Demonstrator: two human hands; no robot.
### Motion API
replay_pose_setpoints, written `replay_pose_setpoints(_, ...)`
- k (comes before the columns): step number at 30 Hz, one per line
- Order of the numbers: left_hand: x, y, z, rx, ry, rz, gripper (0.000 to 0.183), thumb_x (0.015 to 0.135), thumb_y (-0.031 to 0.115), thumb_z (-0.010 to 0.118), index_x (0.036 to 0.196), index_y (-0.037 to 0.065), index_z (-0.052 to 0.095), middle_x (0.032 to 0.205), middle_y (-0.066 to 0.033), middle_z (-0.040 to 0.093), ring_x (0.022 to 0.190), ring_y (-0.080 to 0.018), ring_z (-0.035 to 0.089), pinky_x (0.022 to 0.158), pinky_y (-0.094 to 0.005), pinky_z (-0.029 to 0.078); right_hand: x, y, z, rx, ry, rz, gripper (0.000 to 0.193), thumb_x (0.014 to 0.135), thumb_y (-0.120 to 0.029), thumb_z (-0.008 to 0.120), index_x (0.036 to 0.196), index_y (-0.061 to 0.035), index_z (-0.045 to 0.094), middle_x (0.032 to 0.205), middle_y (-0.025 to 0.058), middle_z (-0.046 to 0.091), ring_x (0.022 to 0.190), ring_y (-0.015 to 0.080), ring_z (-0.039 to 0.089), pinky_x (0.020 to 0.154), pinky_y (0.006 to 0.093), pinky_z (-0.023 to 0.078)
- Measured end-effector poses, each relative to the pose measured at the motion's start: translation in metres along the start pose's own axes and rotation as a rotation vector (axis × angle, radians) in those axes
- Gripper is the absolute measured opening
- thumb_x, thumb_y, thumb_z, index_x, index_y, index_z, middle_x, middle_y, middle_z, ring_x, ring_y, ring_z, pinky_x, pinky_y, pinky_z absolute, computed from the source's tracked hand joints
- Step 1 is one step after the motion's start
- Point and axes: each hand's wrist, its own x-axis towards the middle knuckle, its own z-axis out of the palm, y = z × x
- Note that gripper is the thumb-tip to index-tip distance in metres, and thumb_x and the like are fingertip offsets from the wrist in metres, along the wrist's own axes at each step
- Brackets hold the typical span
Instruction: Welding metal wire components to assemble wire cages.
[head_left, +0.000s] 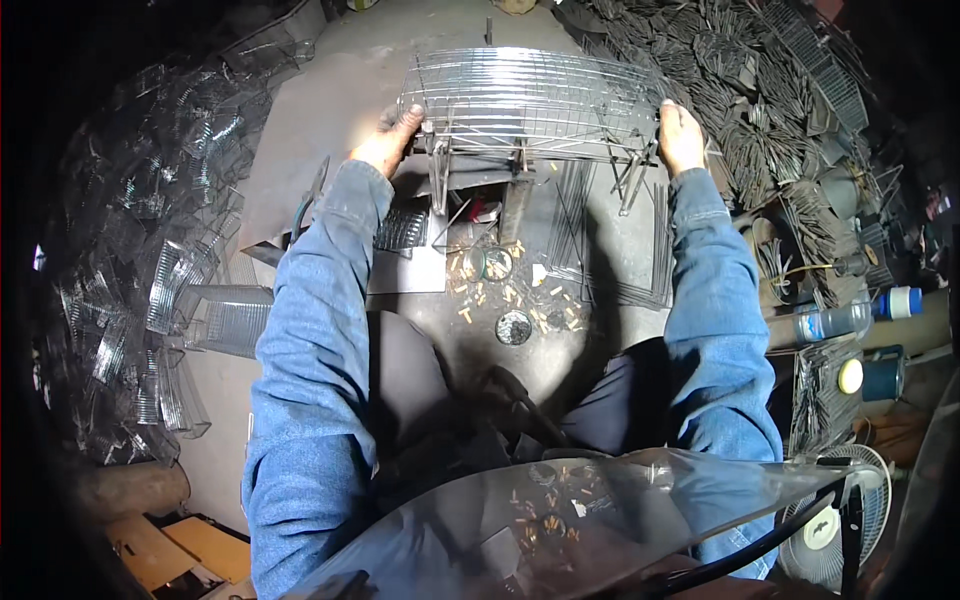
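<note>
Ahead of me a shiny wire rack (pixel 530 90) of thin parallel metal wires spans the space between my hands. My left hand (pixel 385 143) is closed on its left end, thumb on top. At the opposite end my right hand (pixel 681 138) grips the rack's edge, fingers partly hidden behind it. Beneath the rack stands a dark metal fixture with an upright post (pixel 516 208) and angled legs. I cannot tell whether the rack rests on it. Bent wire frames (pixel 655 245) lie on the floor below my right hand.
Finished-looking wire racks (pixel 185 290) are heaped along the left. Bundles of dark metal wires (pixel 740 130) pile up at the right. Cigarette butts and a round tin (pixel 513 327) lie between my knees. A fan (pixel 830 525) and a plastic bottle (pixel 835 321) stand lower right. A clear visor (pixel 560 520) crosses the bottom.
</note>
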Motion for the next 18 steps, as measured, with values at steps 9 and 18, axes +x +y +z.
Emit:
replay_pose_setpoints(9, -0.002, 0.030, -0.007, 0.458, -0.007, -0.032, 0.046, 0.084, 0.041, 0.061, 0.101, -0.002, 0.064, 0.084, -0.0102, 0.066, 0.074, -0.0160, 0.059, 0.071, -0.0304, 0.048, 0.012, -0.007, 0.004, -0.070, -0.037, 0.027, 0.047, 0.088, -0.038, 0.040, 0.097, 0.0033, 0.061, 0.098, 0.0282, 0.060, 0.097, 0.0419, 0.056, 0.085, 0.0428, 0.043)
replay_pose_setpoints(18, 0.018, 0.023, -0.011, 0.310, -0.026, -0.066, 0.046, 0.083, 0.039, 0.064, 0.103, -0.002, 0.064, 0.087, -0.0096, 0.067, 0.076, -0.0166, 0.060, 0.072, -0.0314, 0.048, 0.028, -0.010, 0.013, -0.037, 0.048, 0.108, 0.047, 0.086, -0.036, 0.043, 0.098, 0.0054, 0.061, 0.097, 0.0263, 0.062, 0.095, 0.0383, 0.059, 0.083, 0.0391, 0.044)
